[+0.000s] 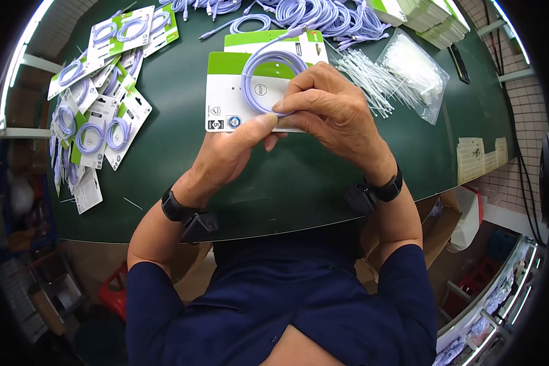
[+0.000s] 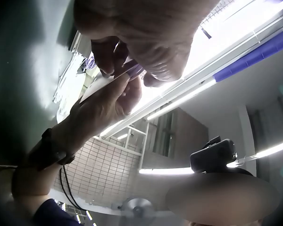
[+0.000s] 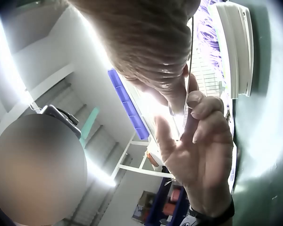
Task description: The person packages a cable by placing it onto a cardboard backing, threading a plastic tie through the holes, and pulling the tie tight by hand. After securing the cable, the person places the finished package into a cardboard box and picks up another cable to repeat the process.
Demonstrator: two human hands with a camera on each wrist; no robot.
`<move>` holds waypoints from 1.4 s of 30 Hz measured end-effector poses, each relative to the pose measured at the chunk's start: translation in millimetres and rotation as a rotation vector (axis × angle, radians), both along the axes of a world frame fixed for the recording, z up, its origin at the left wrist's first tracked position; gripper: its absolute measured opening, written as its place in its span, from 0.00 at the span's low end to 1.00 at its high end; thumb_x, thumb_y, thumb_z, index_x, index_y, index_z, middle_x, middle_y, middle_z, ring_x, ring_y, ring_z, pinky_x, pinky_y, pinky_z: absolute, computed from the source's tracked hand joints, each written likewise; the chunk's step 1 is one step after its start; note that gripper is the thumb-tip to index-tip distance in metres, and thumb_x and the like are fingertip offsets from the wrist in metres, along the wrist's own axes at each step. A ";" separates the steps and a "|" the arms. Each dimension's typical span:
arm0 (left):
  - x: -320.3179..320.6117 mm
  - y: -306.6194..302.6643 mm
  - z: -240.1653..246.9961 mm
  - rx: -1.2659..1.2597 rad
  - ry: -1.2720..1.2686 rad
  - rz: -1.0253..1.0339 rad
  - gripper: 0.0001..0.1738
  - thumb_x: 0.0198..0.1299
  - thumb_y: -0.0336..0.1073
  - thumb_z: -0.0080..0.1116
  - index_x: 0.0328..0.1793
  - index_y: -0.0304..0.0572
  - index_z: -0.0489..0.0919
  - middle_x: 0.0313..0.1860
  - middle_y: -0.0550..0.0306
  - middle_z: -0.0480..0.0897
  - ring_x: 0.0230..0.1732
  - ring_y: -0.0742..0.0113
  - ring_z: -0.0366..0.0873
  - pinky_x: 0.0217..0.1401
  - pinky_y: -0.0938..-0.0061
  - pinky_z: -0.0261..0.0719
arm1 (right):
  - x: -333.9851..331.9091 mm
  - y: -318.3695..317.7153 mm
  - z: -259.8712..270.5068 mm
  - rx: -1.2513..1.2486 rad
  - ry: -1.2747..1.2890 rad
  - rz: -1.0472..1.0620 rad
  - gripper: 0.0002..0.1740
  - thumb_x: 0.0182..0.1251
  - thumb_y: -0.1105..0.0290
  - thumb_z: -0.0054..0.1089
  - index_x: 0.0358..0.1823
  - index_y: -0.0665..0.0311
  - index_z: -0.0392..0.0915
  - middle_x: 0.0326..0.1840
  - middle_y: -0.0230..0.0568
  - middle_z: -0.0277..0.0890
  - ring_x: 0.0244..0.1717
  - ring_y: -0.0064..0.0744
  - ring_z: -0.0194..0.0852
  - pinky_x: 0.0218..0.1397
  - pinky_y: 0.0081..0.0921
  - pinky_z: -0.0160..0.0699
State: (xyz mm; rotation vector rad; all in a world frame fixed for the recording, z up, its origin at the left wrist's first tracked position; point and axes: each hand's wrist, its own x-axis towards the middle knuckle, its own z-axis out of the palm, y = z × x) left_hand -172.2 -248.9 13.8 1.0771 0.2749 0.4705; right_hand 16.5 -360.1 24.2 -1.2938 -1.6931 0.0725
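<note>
In the head view a white and green backing card (image 1: 221, 82) is held over the table, with a coiled lilac cable (image 1: 246, 85) lying against its front. My left hand (image 1: 226, 152) grips the card's bottom edge, thumb on the front and fingers behind. At the coil's lower right, the thumb and fingers of my right hand (image 1: 341, 116) pinch together on the cable; whatever thin piece may be between those fingertips is hidden. The right wrist view shows the card edge-on between the right hand and the left hand's curled fingers (image 3: 205, 106). Another card (image 1: 238, 41) lies just behind.
Carded cables (image 1: 91, 137) lie piled on the left of the green table (image 1: 226, 213). Loose lilac cables (image 1: 311, 15) heap at the back. White cable ties (image 1: 372, 82) and a clear bag of them (image 1: 415, 70) lie on the right, near stacked cards (image 1: 430, 21).
</note>
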 end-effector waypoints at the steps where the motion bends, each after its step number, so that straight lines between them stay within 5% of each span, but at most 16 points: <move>1: 1.7 -1.3 3.5 -0.006 0.028 0.041 0.18 0.73 0.31 0.63 0.65 0.34 0.78 0.50 0.53 0.85 0.39 0.71 0.83 0.34 0.77 0.80 | -0.7 0.8 -1.9 -0.012 0.027 0.007 0.19 0.52 0.75 0.85 0.47 0.59 0.91 0.43 0.34 0.84 0.45 0.35 0.83 0.48 0.32 0.83; 10: 16.6 -5.7 -12.6 0.149 0.181 0.329 0.19 0.76 0.39 0.63 0.65 0.32 0.79 0.42 0.57 0.85 0.29 0.78 0.82 0.20 0.83 0.74 | -8.3 5.8 -21.5 -0.096 0.149 0.039 0.18 0.54 0.76 0.86 0.48 0.61 0.92 0.45 0.36 0.86 0.43 0.30 0.85 0.43 0.26 0.86; 22: 11.6 0.0 -15.2 0.270 0.227 0.330 0.14 0.75 0.35 0.63 0.57 0.30 0.82 0.41 0.56 0.85 0.26 0.78 0.80 0.19 0.81 0.74 | -13.4 4.4 -22.9 -0.124 0.192 0.011 0.18 0.54 0.78 0.86 0.46 0.61 0.93 0.45 0.37 0.89 0.41 0.25 0.88 0.39 0.20 0.88; 31: 13.8 3.2 -21.1 0.327 0.242 0.328 0.13 0.73 0.33 0.62 0.56 0.30 0.82 0.38 0.57 0.84 0.26 0.77 0.79 0.19 0.78 0.74 | -12.4 3.4 -22.0 -0.147 0.202 0.008 0.16 0.54 0.80 0.85 0.44 0.64 0.91 0.45 0.38 0.89 0.42 0.29 0.88 0.41 0.25 0.88; 33: 15.1 7.7 -31.1 0.598 0.213 0.421 0.13 0.71 0.32 0.64 0.55 0.30 0.82 0.39 0.57 0.85 0.27 0.77 0.79 0.19 0.77 0.74 | -12.3 6.3 -23.7 -0.060 0.122 0.011 0.16 0.53 0.81 0.85 0.44 0.65 0.91 0.46 0.40 0.88 0.43 0.34 0.88 0.44 0.29 0.88; 36: 13.4 2.9 -10.9 0.343 0.287 0.370 0.15 0.73 0.34 0.64 0.59 0.31 0.81 0.42 0.57 0.84 0.28 0.77 0.80 0.19 0.78 0.74 | -15.8 6.4 -19.6 0.042 0.102 -0.017 0.16 0.53 0.81 0.84 0.44 0.65 0.90 0.46 0.40 0.88 0.44 0.37 0.87 0.46 0.32 0.87; 42: 15.8 8.1 -12.5 0.255 0.260 0.447 0.18 0.74 0.36 0.64 0.63 0.34 0.79 0.43 0.59 0.84 0.29 0.78 0.80 0.19 0.81 0.75 | 20.6 -10.7 -5.4 -0.012 0.189 -0.281 0.15 0.56 0.80 0.82 0.45 0.65 0.91 0.43 0.40 0.86 0.43 0.37 0.87 0.44 0.31 0.87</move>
